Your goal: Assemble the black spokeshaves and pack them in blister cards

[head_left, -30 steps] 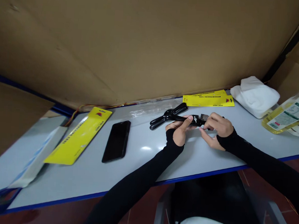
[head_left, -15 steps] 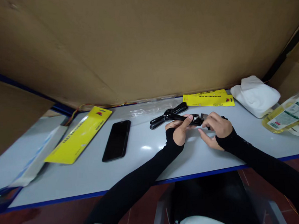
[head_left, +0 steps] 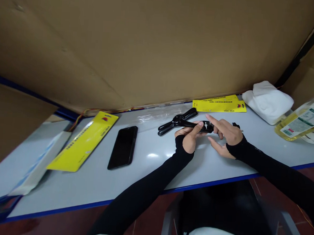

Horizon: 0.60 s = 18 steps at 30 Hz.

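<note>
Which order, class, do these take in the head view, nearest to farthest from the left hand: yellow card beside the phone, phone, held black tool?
From the left hand:
1. Black tool: in its grip.
2. Phone: on the table, to its left.
3. Yellow card: farther left, past the phone.

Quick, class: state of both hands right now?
Left hand: closed on the black tool.
Right hand: at the tool, index finger extended; whether it grips cannot be told.

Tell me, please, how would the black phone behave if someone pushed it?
The phone would likely slide rather than roll or tip, since it lies flat on the table. Its slab shape suggests stiffness; its smooth-looking face may feel slippery.
</note>
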Each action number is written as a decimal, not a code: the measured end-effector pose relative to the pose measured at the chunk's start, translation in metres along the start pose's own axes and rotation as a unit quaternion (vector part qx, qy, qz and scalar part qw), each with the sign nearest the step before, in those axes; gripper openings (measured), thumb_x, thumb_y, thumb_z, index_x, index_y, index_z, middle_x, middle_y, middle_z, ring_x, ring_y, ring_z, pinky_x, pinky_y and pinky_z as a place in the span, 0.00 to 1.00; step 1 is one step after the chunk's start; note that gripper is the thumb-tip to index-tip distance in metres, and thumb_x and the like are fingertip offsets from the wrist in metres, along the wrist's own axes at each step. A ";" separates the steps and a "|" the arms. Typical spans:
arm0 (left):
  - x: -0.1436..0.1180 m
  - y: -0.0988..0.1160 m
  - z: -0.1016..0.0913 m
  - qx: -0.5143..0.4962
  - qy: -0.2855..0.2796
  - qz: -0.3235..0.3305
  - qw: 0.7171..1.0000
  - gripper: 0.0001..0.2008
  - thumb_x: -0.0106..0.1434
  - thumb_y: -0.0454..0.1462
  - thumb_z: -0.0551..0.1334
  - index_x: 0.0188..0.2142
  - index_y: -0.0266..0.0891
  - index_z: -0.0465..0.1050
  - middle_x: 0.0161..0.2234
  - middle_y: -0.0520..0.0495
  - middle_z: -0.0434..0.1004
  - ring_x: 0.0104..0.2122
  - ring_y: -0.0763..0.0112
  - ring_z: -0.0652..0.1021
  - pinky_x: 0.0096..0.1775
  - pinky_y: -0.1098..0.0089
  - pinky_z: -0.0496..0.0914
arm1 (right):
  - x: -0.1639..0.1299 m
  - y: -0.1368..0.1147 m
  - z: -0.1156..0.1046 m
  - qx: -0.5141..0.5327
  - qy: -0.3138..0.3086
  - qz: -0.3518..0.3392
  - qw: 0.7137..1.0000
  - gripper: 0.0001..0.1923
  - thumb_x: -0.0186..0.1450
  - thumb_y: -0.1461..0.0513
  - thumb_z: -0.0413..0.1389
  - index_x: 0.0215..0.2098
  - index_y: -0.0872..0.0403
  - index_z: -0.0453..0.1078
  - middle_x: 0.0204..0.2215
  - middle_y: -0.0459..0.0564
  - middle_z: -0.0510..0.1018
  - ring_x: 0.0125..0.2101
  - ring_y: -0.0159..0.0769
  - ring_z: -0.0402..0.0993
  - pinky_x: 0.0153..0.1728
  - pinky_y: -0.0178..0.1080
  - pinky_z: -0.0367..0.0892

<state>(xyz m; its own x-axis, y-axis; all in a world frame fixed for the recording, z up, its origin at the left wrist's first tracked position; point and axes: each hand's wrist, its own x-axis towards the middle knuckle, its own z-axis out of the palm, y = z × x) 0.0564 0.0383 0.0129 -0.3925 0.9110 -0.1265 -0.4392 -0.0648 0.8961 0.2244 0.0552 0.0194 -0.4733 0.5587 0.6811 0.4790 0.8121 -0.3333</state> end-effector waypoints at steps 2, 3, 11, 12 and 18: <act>0.000 -0.001 0.000 0.001 0.001 -0.007 1.000 0.21 0.43 0.44 0.82 0.32 0.33 0.84 0.30 0.41 0.85 0.31 0.57 0.86 0.39 0.54 0.84 | 0.001 0.000 0.000 -0.019 0.006 -0.011 1.000 0.21 0.67 0.63 0.58 0.59 0.53 0.72 0.33 0.45 0.75 0.23 0.28 0.63 0.27 0.34 0.66; 0.001 -0.001 0.000 0.001 0.002 -0.009 1.000 0.21 0.43 0.44 0.82 0.32 0.33 0.84 0.30 0.41 0.85 0.31 0.57 0.86 0.39 0.54 0.84 | 0.001 0.001 -0.001 -0.028 0.012 -0.016 0.999 0.12 0.67 0.63 0.58 0.49 0.54 0.75 0.31 0.44 0.74 0.22 0.28 0.62 0.26 0.34 0.65; -0.001 0.005 0.002 -0.012 -0.001 -0.017 1.000 0.21 0.40 0.43 0.82 0.31 0.32 0.84 0.28 0.43 0.84 0.29 0.59 0.85 0.37 0.56 0.84 | 0.001 0.001 0.001 -0.013 0.015 -0.003 1.000 0.20 0.67 0.61 0.60 0.57 0.55 0.72 0.32 0.43 0.74 0.22 0.27 0.63 0.27 0.33 0.65; -0.002 0.007 0.002 -0.014 -0.001 -0.021 1.000 0.21 0.40 0.43 0.82 0.30 0.32 0.84 0.28 0.43 0.84 0.29 0.60 0.85 0.37 0.57 0.84 | 0.001 0.001 0.001 -0.012 0.019 -0.011 1.000 0.22 0.67 0.62 0.60 0.59 0.55 0.70 0.32 0.43 0.74 0.22 0.27 0.63 0.27 0.33 0.65; -0.001 0.008 0.003 -0.028 0.015 -0.040 0.999 0.19 0.39 0.41 0.83 0.28 0.32 0.83 0.27 0.44 0.84 0.28 0.60 0.84 0.39 0.55 0.84 | 0.001 0.000 -0.001 0.004 0.030 -0.030 0.999 0.12 0.67 0.62 0.61 0.26 0.52 0.66 0.25 0.41 0.66 0.21 0.25 0.59 0.24 0.33 0.58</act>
<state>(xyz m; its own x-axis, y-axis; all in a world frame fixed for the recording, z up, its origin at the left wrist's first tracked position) 0.0560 0.0383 0.0218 -0.3781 0.9014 -0.2112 -0.5144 -0.0149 0.8574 0.2249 0.0561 0.0210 -0.4560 0.4977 0.7378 0.4445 0.8456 -0.2957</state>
